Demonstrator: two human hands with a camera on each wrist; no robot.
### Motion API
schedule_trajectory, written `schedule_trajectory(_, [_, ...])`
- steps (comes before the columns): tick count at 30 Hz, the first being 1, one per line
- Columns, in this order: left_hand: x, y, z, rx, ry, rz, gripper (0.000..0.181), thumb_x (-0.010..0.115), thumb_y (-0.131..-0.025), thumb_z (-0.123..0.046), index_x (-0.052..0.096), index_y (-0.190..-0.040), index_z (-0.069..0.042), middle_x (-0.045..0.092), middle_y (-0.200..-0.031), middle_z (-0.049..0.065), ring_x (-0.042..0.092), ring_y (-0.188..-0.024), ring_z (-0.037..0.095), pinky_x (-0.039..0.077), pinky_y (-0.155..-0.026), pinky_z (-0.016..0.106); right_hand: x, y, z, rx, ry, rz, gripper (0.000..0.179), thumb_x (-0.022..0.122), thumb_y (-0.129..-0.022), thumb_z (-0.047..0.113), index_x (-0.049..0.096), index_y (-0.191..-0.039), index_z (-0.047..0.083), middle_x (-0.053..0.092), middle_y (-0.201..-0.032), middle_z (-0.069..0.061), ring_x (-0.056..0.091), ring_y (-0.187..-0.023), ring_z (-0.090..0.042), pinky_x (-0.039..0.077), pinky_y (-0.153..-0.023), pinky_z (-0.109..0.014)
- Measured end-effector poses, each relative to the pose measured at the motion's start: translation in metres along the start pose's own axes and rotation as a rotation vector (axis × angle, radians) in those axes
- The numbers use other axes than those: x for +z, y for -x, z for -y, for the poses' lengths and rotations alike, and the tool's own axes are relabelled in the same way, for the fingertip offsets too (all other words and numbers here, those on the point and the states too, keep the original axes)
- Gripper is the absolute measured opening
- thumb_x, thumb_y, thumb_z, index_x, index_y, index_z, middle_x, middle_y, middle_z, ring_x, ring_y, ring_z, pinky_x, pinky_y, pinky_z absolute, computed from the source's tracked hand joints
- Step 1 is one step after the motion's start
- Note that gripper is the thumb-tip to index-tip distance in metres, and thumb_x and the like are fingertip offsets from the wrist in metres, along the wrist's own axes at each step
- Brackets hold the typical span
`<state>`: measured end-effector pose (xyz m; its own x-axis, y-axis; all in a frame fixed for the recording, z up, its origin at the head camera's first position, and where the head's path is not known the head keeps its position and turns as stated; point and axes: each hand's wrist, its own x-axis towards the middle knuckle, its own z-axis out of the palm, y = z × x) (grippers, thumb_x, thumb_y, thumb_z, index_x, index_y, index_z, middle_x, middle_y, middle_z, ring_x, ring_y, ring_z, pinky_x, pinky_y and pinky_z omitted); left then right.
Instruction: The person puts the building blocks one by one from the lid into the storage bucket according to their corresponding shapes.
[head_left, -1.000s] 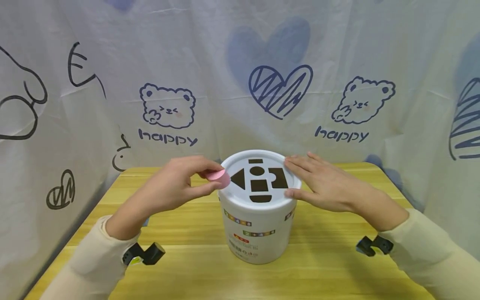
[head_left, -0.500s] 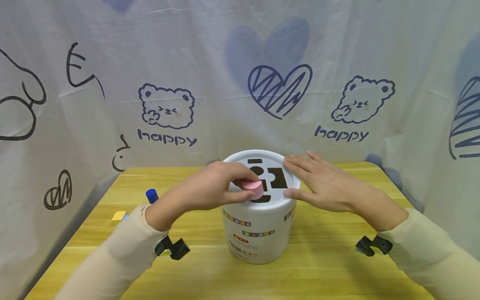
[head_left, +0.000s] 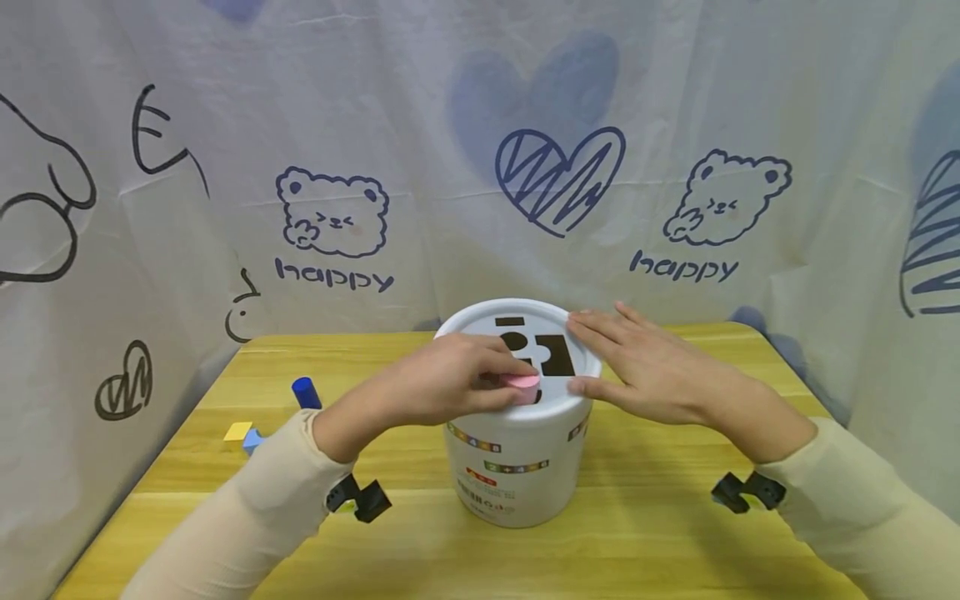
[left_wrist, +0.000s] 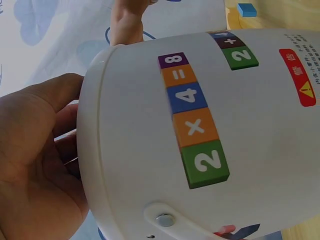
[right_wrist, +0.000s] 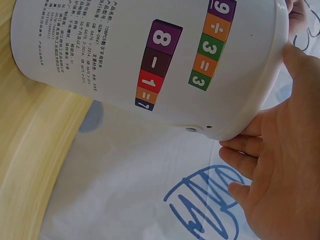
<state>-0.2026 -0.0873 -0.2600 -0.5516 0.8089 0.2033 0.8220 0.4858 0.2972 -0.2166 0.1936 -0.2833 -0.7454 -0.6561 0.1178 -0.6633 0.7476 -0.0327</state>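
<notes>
A white bucket [head_left: 517,467] with a shape-sorter lid [head_left: 468,319] stands upright on the table. Over the near part of the lid, my left hand [head_left: 442,379] pinches a pink block [head_left: 522,388] with a curved side, right at the front slot. The hand covers the lid's left openings; the round hole [head_left: 514,341] and the notched hole [head_left: 556,357] still show. My right hand [head_left: 652,367] rests against the lid's right rim, fingers extended. In the right wrist view its fingers [right_wrist: 245,150] touch the rim without curling round it. The left wrist view hides the pink block behind the bucket.
To the left on the wooden table [head_left: 637,533] lie a blue cylinder [head_left: 305,392], a yellow block [head_left: 237,431] and a light blue block [head_left: 253,441], near the left forearm. A printed curtain [head_left: 450,208] hangs behind the table.
My left hand has carried the pink block rightward from the lid's left edge to its front slot, uncovering the blocks on the left. The right hand has stayed at the rim.
</notes>
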Motion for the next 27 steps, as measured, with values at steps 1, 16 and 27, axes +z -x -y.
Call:
schedule_trajectory(1, [0.0, 0.0, 0.0, 0.003, -0.005, -0.001, 0.028, 0.066, -0.095, -0.026, 0.072, -0.12, -0.013, 0.066, -0.098, -0.006, 0.056, -0.083, 0.005, 0.05, -0.075, 0.021, 0.0, 0.0, 0.0, 0.0, 0.001, 0.0, 0.083, 0.039, -0.097, 0.063, 0.024, -0.155, 0.006, 0.021, -0.16, -0.009, 0.018, -0.146, -0.029, 0.002, -0.12, -0.047])
schedule_trajectory(16, [-0.003, 0.013, 0.004, 0.014, -0.008, -0.048, 0.03, 0.063, -0.097, -0.03, 0.07, -0.121, -0.014, 0.066, -0.113, -0.002, 0.061, -0.097, 0.009, 0.052, -0.084, 0.026, 0.001, 0.0, 0.001, 0.003, -0.013, -0.003, 0.083, 0.04, -0.097, 0.062, 0.021, -0.156, 0.007, 0.02, -0.161, -0.008, 0.018, -0.147, -0.03, 0.001, -0.12, -0.045])
schedule_trajectory(27, [-0.011, 0.042, 0.019, -0.083, 0.016, -0.175, 0.029, 0.067, -0.095, -0.026, 0.07, -0.12, -0.013, 0.065, -0.114, 0.0, 0.059, -0.095, 0.013, 0.054, -0.078, 0.029, 0.005, 0.001, 0.002, 0.012, -0.014, -0.023, 0.082, 0.042, -0.097, 0.062, 0.023, -0.156, 0.009, 0.022, -0.161, -0.006, 0.019, -0.146, -0.028, 0.002, -0.12, -0.046])
